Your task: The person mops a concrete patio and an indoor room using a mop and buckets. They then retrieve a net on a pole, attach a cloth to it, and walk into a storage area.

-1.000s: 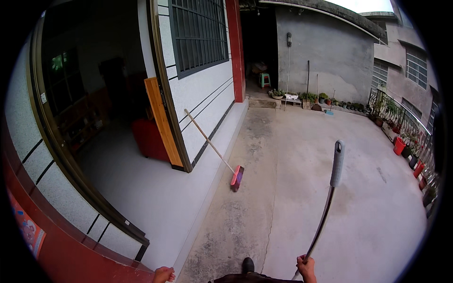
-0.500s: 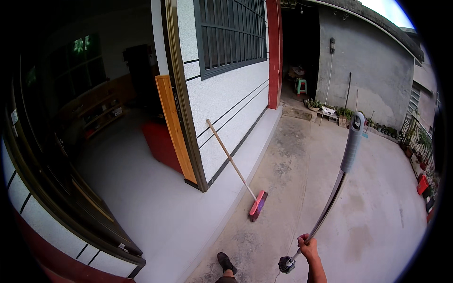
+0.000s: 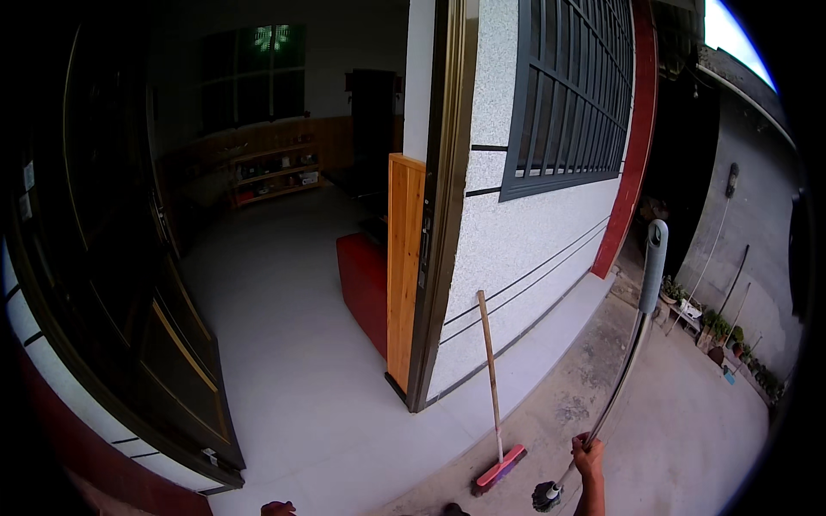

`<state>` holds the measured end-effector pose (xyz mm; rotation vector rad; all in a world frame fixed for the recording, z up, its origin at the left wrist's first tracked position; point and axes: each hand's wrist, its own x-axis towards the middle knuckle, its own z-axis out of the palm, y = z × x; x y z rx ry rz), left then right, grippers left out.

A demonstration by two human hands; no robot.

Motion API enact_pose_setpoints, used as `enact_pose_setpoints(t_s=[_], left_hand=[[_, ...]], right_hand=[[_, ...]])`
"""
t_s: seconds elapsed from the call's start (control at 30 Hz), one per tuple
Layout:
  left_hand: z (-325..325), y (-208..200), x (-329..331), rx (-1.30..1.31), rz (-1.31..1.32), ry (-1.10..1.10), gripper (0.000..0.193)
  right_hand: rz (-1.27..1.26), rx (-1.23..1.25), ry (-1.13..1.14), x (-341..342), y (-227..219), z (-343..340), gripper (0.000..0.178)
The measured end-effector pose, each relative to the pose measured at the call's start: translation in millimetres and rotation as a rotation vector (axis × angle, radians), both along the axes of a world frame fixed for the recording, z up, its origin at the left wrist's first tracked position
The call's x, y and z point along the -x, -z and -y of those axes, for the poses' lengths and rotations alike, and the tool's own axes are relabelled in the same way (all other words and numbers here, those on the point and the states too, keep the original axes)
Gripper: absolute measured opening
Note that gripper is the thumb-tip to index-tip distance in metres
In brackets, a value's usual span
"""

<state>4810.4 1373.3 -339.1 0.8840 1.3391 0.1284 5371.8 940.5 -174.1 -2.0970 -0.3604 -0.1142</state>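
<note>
My right hand [image 3: 589, 457] is closed round the metal pole of a mop [image 3: 621, 378], low down near its dark head. The mop stands tilted, its long grey grip with a hanging loop uppermost and its dark, bunched head beside my wrist. At the lower edge, just the top of my left hand [image 3: 278, 509] shows over the pale floor; its fingers are mostly cut off. A broom [image 3: 491, 378] with a wooden stick and pink head leans against the white wall, left of the mop.
An open dark door [image 3: 185, 344] stands at the left of a doorway into a dim room. Inside are a red seat [image 3: 361, 288] and a low shelf [image 3: 280, 176]. A barred window [image 3: 568, 95] is in the wall. Potted plants [image 3: 714, 325] and leaning poles line the far grey wall.
My view has swung left toward the doorway, so the broom and wall sit farther right. The mop stays in my right hand. My left hand has come into view at the bottom.
</note>
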Motion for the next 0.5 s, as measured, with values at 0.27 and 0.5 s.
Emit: enact_pose_setpoints(t_s=[0.27, 0.5], left_hand=[[125, -1, -5, -0.208, 0.253, -0.447, 0.030], [234, -82, -134, -0.088, -0.136, -0.550, 0.036]], right_hand=[[-0.192, -0.102, -0.163, -213, 78, -97, 0.014], [-0.273, -0.053, -0.282, -336, 175, -184, 0.021]])
